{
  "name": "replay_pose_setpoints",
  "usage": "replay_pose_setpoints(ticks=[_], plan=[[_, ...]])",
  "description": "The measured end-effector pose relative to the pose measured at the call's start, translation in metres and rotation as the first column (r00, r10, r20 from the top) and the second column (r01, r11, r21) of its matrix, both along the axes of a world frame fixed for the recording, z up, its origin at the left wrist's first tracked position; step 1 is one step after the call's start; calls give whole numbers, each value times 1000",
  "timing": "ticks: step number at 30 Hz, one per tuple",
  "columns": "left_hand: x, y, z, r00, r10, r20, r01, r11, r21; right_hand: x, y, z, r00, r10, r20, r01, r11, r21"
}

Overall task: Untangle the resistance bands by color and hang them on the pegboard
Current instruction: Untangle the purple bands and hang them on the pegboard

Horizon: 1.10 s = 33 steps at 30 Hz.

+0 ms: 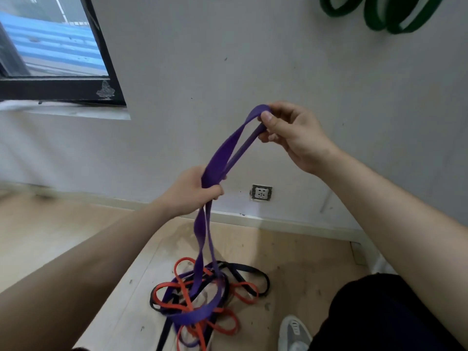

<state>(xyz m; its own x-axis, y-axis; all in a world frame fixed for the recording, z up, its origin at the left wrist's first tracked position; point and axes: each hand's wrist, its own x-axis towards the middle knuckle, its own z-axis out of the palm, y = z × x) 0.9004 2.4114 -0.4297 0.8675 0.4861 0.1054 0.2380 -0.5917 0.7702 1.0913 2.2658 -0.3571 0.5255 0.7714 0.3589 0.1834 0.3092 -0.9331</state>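
The purple resistance band (226, 153) runs slantwise up-right from the gripping left hand (190, 191) to the right hand (291, 134) pinching its top loop, its tail dropping into the orange-and-black tangle (202, 297) on the wooden floor (304, 262). A white wall (253, 59) stands behind.

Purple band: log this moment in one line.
left hand grips purple band mid-length | right hand pinches top loop | lower end in floor tangle
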Motion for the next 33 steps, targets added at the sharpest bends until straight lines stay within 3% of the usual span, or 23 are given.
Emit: replay_pose_setpoints(ticks=[6,11,13,16,18,21,24,28,33], plan=[[-12,26,7,998,55,39,-58,996,73,4,5,-16,993,54,-104,-58,998,-32],[-26,36,14,989,126,79,-130,991,43,-1,8,-44,980,126,-153,-164,950,-267],[-30,36,16,989,135,57,-139,987,82,-5,10,-54,986,139,-87,-164,875,-455],[-32,32,14,990,143,-20,-133,959,249,-13,13,-60,958,244,149,-79,728,-681],[-32,29,13,986,139,-89,-98,927,361,-22,18,-55,959,245,143,-100,763,-638],[-32,20,17,978,133,-163,-32,861,508,-34,29,-45,975,221,-3,-188,825,-533],[-32,11,21,979,105,-175,25,789,614,-44,31,-43,951,306,54,-223,795,-564],[-34,7,23,987,47,-157,56,803,593,-51,30,-50,871,421,254,-182,755,-629],[-41,6,17,995,-25,-101,66,902,426,-47,26,-47,892,416,178,-241,769,-592]])
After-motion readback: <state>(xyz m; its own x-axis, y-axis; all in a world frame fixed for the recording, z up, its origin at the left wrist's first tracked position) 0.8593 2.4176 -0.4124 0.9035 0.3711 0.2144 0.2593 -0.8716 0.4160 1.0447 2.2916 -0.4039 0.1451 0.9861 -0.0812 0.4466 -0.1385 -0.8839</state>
